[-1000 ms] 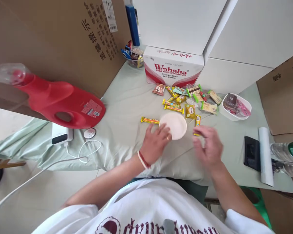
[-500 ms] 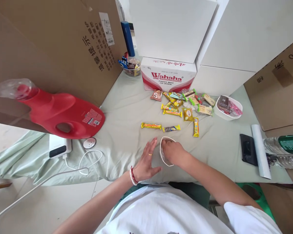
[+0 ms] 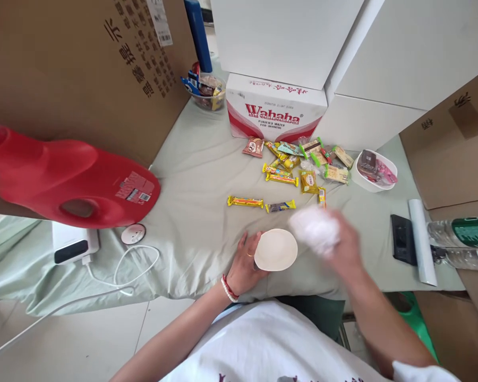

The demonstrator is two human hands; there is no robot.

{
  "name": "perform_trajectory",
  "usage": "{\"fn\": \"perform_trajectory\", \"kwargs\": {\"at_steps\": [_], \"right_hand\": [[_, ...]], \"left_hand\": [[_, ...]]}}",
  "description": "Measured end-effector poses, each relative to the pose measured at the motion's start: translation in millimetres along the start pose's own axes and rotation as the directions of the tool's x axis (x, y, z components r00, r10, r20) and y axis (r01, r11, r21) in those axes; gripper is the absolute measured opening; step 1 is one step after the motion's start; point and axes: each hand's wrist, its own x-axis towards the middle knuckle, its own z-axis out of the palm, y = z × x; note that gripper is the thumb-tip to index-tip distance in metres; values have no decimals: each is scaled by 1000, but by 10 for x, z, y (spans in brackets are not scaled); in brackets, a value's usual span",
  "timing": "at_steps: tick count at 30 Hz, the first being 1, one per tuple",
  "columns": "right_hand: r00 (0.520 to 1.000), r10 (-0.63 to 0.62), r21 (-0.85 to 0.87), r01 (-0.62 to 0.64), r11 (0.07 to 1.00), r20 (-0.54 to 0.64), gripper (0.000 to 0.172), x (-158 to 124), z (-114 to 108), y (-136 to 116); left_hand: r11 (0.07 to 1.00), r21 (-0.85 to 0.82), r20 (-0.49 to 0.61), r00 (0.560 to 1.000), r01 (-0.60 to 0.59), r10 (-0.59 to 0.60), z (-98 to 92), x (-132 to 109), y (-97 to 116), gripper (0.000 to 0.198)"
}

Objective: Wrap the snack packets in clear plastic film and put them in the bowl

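My left hand grips the left rim of a shallow white bowl that rests on the pale green cloth near the front edge. My right hand is smeared by motion just right of the bowl. It holds a white thing above the cloth that is too blurred to name. Beyond the bowl lie two long yellow snack bars and a scatter of small wrapped snacks.
A red jug lies on its side at the left, above a power bank and white cable. A Wahaha carton, a white bowl of snacks, a black device, a paper roll and a bottle stand around.
My left hand has closed on the bowl's rim, and the bowl now lies flat instead of tilted. My right hand has left the bowl and swung right with a white thing.
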Motion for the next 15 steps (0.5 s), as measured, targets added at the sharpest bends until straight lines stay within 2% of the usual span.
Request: {"fn": "perform_trajectory", "kwargs": {"at_steps": [1, 3, 5, 6, 7, 8, 9, 10, 12, 15], "right_hand": [[981, 92, 3, -93, 996, -172, 56, 254, -128, 218], [870, 249, -3, -276, 961, -425, 64, 911, -352, 654], [772, 309, -44, -399, 916, -555, 66, 1621, -467, 994], [739, 316, -60, -433, 900, -595, 60, 1938, -465, 1107], [732, 332, -88, -469, 879, -595, 49, 2207, -420, 1182], [748, 340, -123, -487, 865, -569, 35, 2418, -337, 1226], [780, 353, -155, -491, 857, -517, 24, 2573, -223, 1249], [818, 364, -188, -483, 855, -446, 21, 2677, -93, 1260], [875, 388, -234, -458, 858, -291, 26, 2781, 152, 1280], [882, 460, -290, -470, 834, -106, 38, 2824, 281, 1365]], "left_hand": [[1000, -28, -22, 1000, 7, -7, -3, -5, 1, 103], [997, -81, -86, 996, 16, -23, -2, -11, 9, 104], [995, -96, -116, 993, -8, -3, 1, -11, 17, 102], [995, -97, -127, 992, -17, 5, 3, -10, 20, 101], [995, -99, -135, 991, -25, 12, 5, -9, 22, 100], [994, -102, -140, 990, -33, 19, 7, -8, 23, 100], [994, -105, -140, 990, -39, 25, 9, -7, 24, 100], [993, -109, -137, 990, -42, 27, 9, -7, 27, 101], [992, -118, -130, 991, -42, 26, 3, -11, 39, 101], [987, -154, -128, 991, -53, 33, -25, -15, 70, 100]]}}
